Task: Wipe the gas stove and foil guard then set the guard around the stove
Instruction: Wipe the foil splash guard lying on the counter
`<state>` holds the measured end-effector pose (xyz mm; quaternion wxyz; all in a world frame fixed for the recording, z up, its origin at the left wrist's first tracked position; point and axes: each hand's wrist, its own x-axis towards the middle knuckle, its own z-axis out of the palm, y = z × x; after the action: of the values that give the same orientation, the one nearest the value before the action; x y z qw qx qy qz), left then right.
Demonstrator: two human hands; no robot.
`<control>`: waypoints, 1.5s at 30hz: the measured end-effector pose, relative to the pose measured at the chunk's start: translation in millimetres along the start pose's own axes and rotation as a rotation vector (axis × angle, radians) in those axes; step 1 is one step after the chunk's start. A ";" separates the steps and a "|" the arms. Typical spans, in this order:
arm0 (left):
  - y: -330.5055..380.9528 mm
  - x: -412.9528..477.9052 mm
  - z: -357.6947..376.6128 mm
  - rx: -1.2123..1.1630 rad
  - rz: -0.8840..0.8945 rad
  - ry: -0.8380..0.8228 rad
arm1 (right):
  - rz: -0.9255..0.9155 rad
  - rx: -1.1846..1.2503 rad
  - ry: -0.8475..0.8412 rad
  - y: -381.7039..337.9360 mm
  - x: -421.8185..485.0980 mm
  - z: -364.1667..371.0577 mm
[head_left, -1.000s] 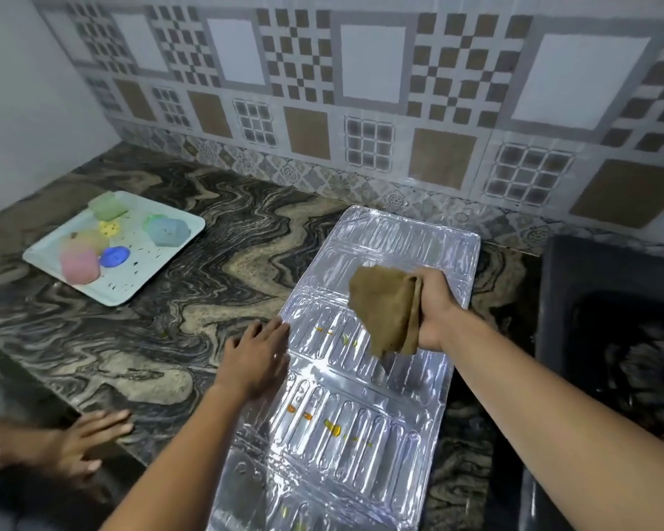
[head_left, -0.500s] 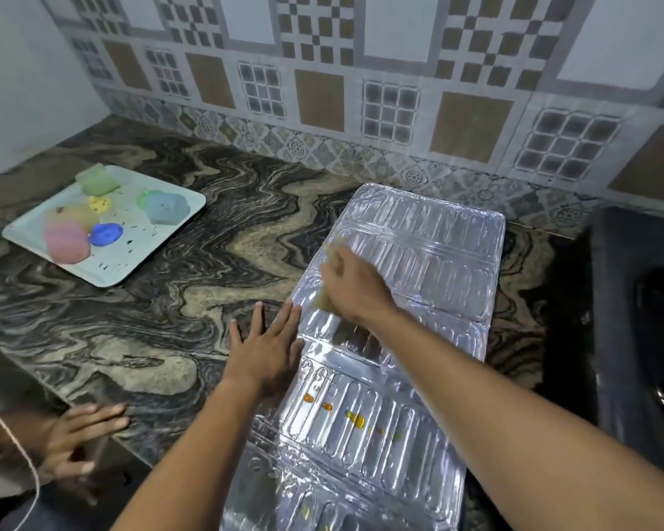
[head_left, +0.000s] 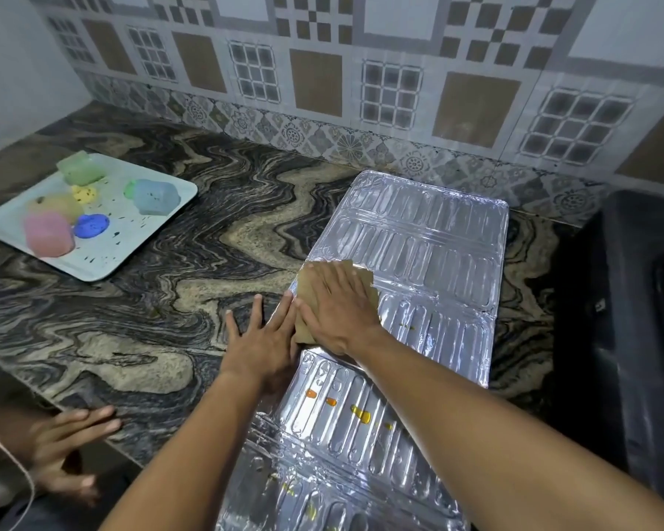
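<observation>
The silver foil guard [head_left: 430, 243] lies unfolded flat on the marbled counter [head_left: 162, 300], running from the tiled wall toward me. Orange and yellow stains [head_left: 357, 412] dot its near panels. My right hand [head_left: 342, 308] presses a brown cloth [head_left: 305, 297] flat on the guard's left-middle part, fingers spread over it. My left hand [head_left: 261, 343] rests flat, fingers apart, on the guard's left edge and the counter beside it, holding nothing. A black stove body [head_left: 637, 339] sits at the right edge, mostly out of frame.
A pale tray [head_left: 131, 243] with several coloured soap-like blocks sits at the back left of the counter. Another person's hand [head_left: 62, 438] rests at the counter's near-left edge. A patterned tiled wall [head_left: 322, 90] backs the counter.
My right hand brought the cloth down from a hanging grip and now presses it flat on the foil, further left. My left hand stayed at the guard's left edge.
</observation>
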<state>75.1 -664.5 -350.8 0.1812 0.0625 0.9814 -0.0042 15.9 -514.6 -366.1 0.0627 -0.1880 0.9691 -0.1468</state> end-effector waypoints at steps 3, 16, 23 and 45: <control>0.1 0.1 1.4 0.014 -0.007 0.002 | 0.008 -0.017 0.003 -1.0 -0.2 7.1; 8.1 -4.2 -0.5 0.055 -0.053 0.024 | 0.021 -0.050 -0.031 -3.8 -0.6 6.1; 9.8 -3.8 -0.7 0.039 -0.075 0.036 | 0.037 -0.024 -0.035 6.8 -11.1 0.9; 8.7 -4.6 0.7 0.028 -0.087 0.021 | 0.387 -0.085 -0.131 82.9 -84.4 -25.2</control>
<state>80.7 -656.4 -349.6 0.1697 0.0221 0.9849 -0.0254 60.6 -402.2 -362.1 0.1447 -0.0100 0.9863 -0.0786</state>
